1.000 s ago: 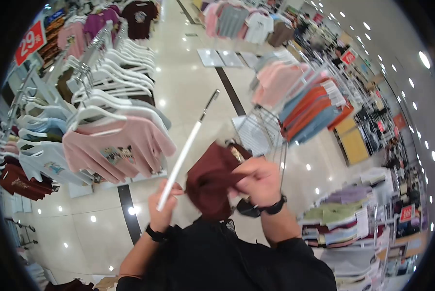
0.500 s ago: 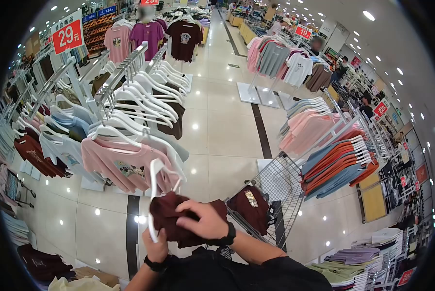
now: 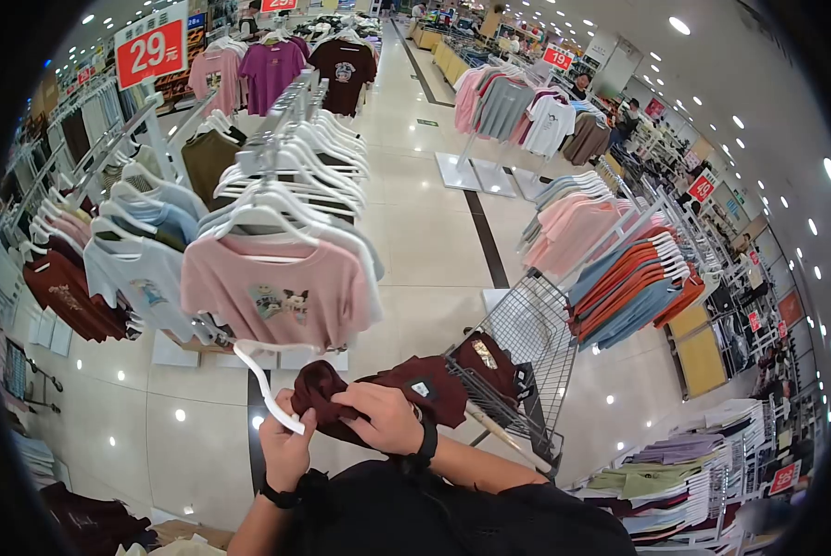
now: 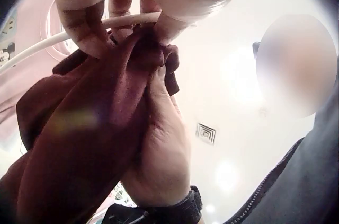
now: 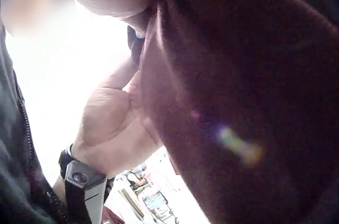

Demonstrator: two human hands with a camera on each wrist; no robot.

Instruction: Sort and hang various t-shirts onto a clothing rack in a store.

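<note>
My left hand (image 3: 285, 452) grips one end of a white clothes hanger (image 3: 260, 375), which slants up and away to the left. In the left wrist view, its fingers curl by the hanger (image 4: 37, 46) and meet the bunched cloth of a maroon shirt (image 4: 79, 144). The right hand (image 3: 387, 419) pinches the gathered part of that shirt (image 3: 437, 387), close beside the left hand. The rest of the garment hangs away to the right, toward a shopping cart. In the right wrist view the maroon cloth (image 5: 249, 86) fills most of the picture.
A wire shopping cart (image 3: 536, 320) with another maroon garment (image 3: 487, 363) stands just right of the hands. Ahead on the left, a rack carries a pink shirt (image 3: 276, 296) and several white hangers. Orange and blue clothes (image 3: 624, 287) hang on the right. Tiled floor (image 3: 415, 246) runs between.
The hanger has swung from upright to leaning left and lower. The shirt is now gathered at the left hand, its body spread rightward. The right hand has moved slightly left and stays on the cloth.
</note>
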